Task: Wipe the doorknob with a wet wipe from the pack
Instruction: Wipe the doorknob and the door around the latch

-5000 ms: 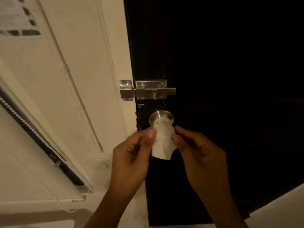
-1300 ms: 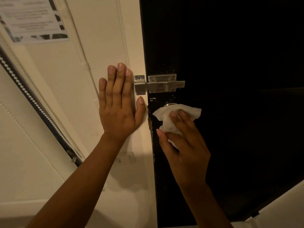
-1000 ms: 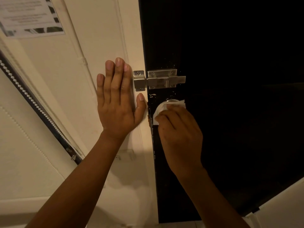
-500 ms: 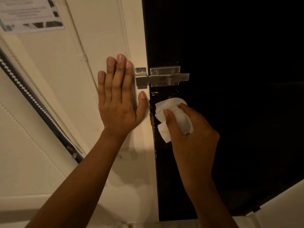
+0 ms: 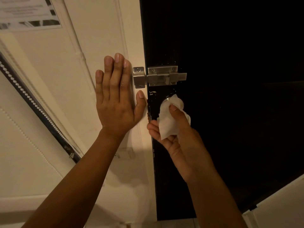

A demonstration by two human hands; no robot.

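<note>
Your left hand (image 5: 116,102) lies flat on the door frame (image 5: 131,38), just left of the door (image 5: 230,79) edge. Bolt latch (image 5: 160,77) sits just right of its fingertips. Your right hand (image 5: 179,137) presses the wipe (image 5: 167,122) over the doorknob (image 5: 166,100), below the latch.

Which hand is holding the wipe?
The right hand: its grip holds the white wipe on the doorknob. The left hand lies flat on the door frame.
</note>
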